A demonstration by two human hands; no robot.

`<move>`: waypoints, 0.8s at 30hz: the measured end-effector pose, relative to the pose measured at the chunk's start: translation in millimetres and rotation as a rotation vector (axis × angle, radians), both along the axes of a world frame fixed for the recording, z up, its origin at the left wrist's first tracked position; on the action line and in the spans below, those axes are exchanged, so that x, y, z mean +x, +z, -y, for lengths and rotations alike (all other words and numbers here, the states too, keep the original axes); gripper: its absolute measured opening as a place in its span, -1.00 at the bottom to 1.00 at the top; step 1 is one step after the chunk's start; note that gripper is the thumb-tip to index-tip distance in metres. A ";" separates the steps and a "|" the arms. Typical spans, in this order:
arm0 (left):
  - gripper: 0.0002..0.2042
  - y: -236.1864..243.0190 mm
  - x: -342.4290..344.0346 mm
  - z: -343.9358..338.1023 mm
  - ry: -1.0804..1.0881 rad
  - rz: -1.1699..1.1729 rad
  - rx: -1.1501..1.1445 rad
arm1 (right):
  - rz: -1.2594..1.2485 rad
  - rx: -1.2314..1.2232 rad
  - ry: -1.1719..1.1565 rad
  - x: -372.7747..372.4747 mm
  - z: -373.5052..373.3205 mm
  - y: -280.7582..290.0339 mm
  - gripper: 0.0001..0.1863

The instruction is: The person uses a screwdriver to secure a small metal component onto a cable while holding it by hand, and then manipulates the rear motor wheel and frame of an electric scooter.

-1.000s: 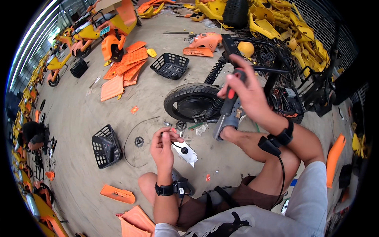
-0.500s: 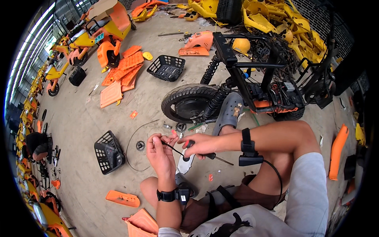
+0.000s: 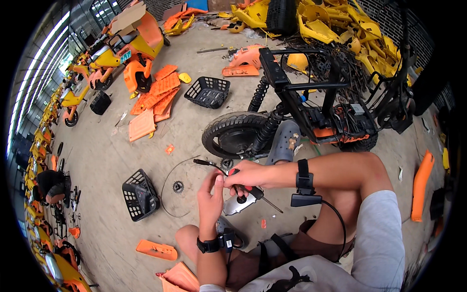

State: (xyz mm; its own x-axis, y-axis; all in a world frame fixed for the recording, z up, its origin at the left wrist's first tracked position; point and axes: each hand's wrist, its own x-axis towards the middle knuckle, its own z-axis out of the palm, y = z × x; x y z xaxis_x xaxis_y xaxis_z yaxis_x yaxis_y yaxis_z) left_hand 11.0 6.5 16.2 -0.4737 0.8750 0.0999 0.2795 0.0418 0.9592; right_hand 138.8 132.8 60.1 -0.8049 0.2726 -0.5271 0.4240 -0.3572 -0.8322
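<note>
My right hand (image 3: 245,175) is closed round a black-and-red screwdriver (image 3: 255,192), its shaft pointing down to the right. My left hand (image 3: 211,194) has curled fingers meeting my right hand at a short black cable (image 3: 212,164), whose connector end sticks out to the upper left. Just below both hands is a pale flat metal plate (image 3: 236,207) with a dark round centre; whether it rests on the floor or is held, I cannot tell. A toothed sprocket (image 3: 177,187) lies left of my hands, within a loop of thin cable.
A stripped black scooter frame (image 3: 321,85) with its rear wheel (image 3: 224,136) stands ahead. Black baskets (image 3: 138,197), orange panels (image 3: 155,97) and a yellow panel pile (image 3: 340,29) lie around. A crouching person (image 3: 51,182) is at far left, near rows of scooters.
My right hand has come down from in front of the frame to meet my left, screwdriver still held. My left hand has shifted right, and the cable's end now points up-left.
</note>
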 end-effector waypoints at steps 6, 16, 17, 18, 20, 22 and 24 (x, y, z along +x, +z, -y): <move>-0.64 2.0 -4.0 10.8 -0.233 0.188 -0.082 | -0.072 -0.150 -0.081 3.0 -13.7 4.9 -0.74; -0.80 5.5 8.9 11.6 -0.311 0.000 -0.010 | -0.093 -0.279 -0.156 6.7 -21.2 11.3 -0.73; -0.81 5.4 9.3 11.5 -0.290 0.031 -0.015 | -0.097 -0.299 -0.161 6.9 -21.5 11.8 -0.73; -0.82 4.5 10.0 11.9 -0.270 0.064 -0.022 | -0.095 -0.303 -0.163 7.1 -22.0 11.5 -0.73; -0.83 2.9 10.5 11.8 -0.245 0.096 -0.021 | -0.090 -0.311 -0.167 7.3 -23.9 11.4 -0.72; -0.83 1.4 9.8 12.1 -0.231 0.094 -0.009 | -0.089 -0.312 -0.185 6.9 -24.1 11.4 -0.72; -0.84 4.3 10.2 12.4 -0.237 0.069 0.019 | -0.087 -0.312 -0.199 6.2 -24.2 10.9 -0.73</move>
